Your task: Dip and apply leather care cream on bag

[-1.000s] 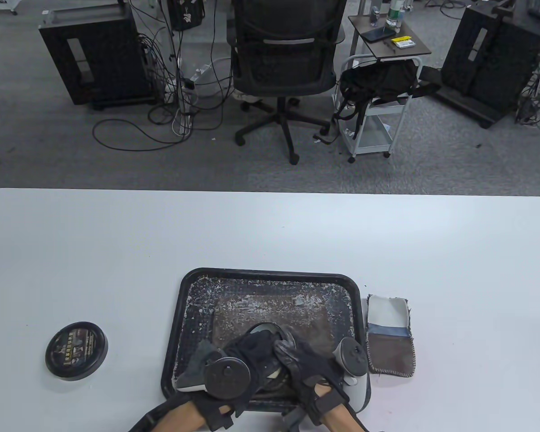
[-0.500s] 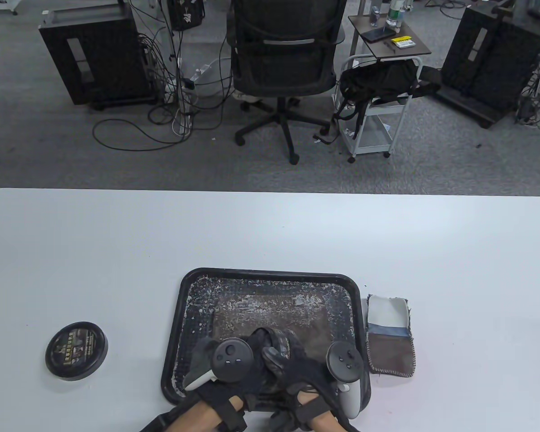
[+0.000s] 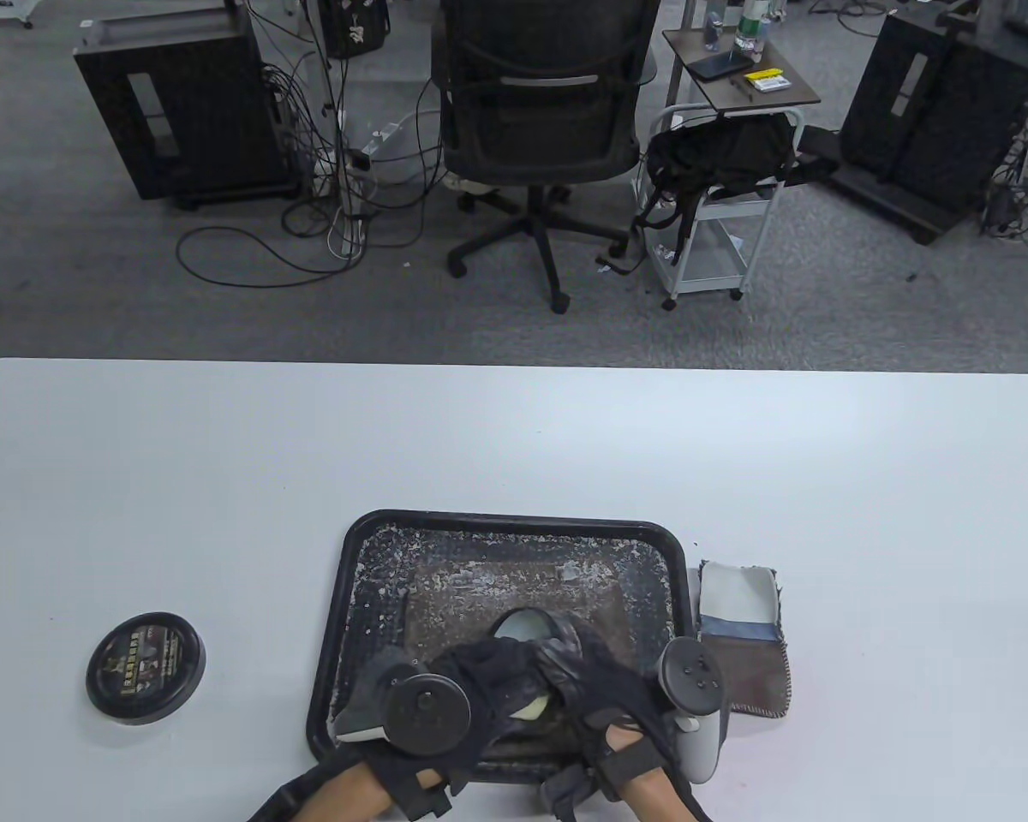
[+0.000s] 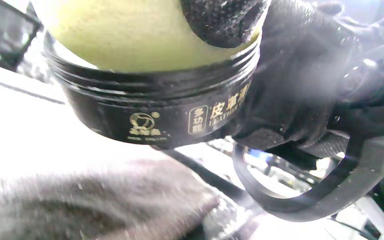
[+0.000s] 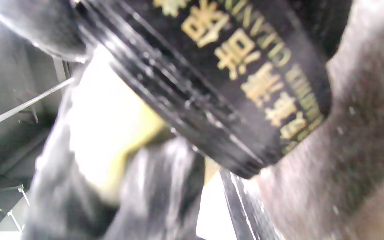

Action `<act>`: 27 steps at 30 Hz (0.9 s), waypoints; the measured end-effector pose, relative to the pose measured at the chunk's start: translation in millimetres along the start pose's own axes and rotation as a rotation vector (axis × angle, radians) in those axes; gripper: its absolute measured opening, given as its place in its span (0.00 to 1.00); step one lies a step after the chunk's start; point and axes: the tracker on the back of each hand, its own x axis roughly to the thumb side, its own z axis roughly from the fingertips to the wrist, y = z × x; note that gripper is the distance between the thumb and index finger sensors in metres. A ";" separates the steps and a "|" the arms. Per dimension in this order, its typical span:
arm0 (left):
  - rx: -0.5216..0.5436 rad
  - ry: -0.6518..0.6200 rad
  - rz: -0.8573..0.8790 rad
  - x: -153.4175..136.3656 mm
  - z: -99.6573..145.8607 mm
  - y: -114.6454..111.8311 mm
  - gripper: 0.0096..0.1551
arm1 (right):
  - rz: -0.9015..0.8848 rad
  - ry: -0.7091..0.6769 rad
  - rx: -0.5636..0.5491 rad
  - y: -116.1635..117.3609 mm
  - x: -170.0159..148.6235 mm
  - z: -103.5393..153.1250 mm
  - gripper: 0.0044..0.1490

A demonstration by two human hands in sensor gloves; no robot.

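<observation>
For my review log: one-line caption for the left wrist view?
Gloved fingers press a yellow sponge into the open black leather-cream jar.

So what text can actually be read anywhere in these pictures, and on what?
Jar, left wrist view: gold boxed "多功能", then "皮革", cut off by a glove; the Latin line beneath is too blurred.
Jar, right wrist view: gold characters tilted and blurred, not readable.
Lid on the table: label too small.

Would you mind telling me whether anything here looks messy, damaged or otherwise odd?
The black tray looks odd: whitish flecks and crusty residue cover its floor and rim. Nothing else stands out; the jar lid lies flat on the table.
</observation>
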 end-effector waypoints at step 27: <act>0.221 0.206 0.054 -29.0 24.3 25.8 0.31 | 0.004 0.115 -0.973 -239.7 -11.9 53.8 0.52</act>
